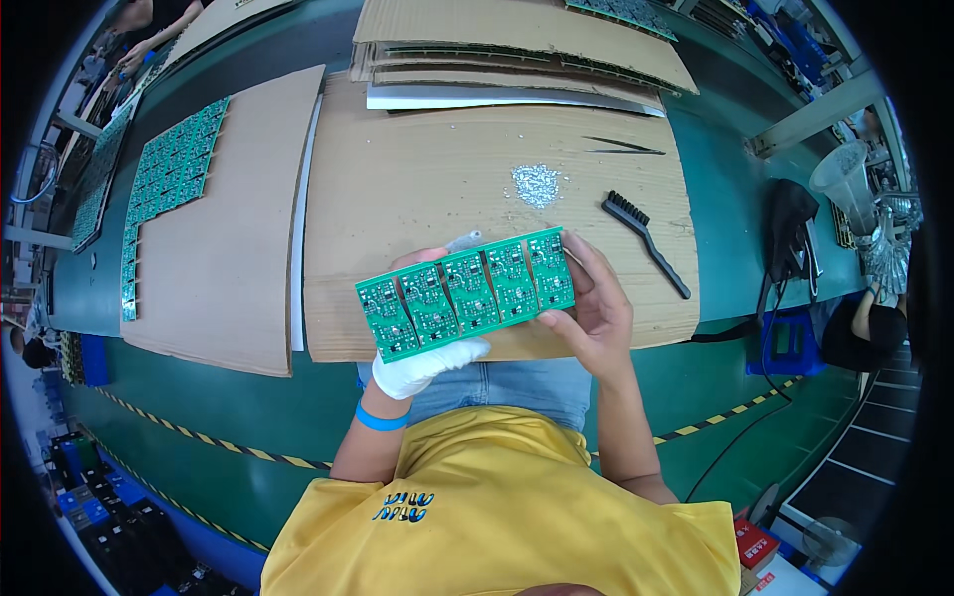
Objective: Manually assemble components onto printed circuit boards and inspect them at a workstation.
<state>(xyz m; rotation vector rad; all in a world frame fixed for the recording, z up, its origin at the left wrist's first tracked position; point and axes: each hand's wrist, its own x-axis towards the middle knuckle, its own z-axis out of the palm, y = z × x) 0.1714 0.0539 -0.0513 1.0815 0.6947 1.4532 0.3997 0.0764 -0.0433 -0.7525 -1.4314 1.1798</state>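
A green circuit board panel [467, 290], made of several small boards joined side by side with slots between them, is held up at a slight tilt above the near edge of the cardboard. My left hand [422, 368], in a white glove with a blue band at the wrist, grips its left part from below; some of its fingers are hidden behind the panel. My bare right hand [600, 308] holds the right end, thumb on the front edge and fingers behind. Beyond the panel lie a pile of small silvery bits [537, 186], a black brush [644, 238] and dark tweezers [624, 146].
A cardboard sheet [427, 149] covers the green bench [730, 228]. At left, more green panels [179, 164] lie on another cardboard sheet [238, 258]. Stacked cardboard [527, 50] with panels between stands at the back. A clear plastic cup [845, 174] is at right. Another person's arm [154, 42] shows far left.
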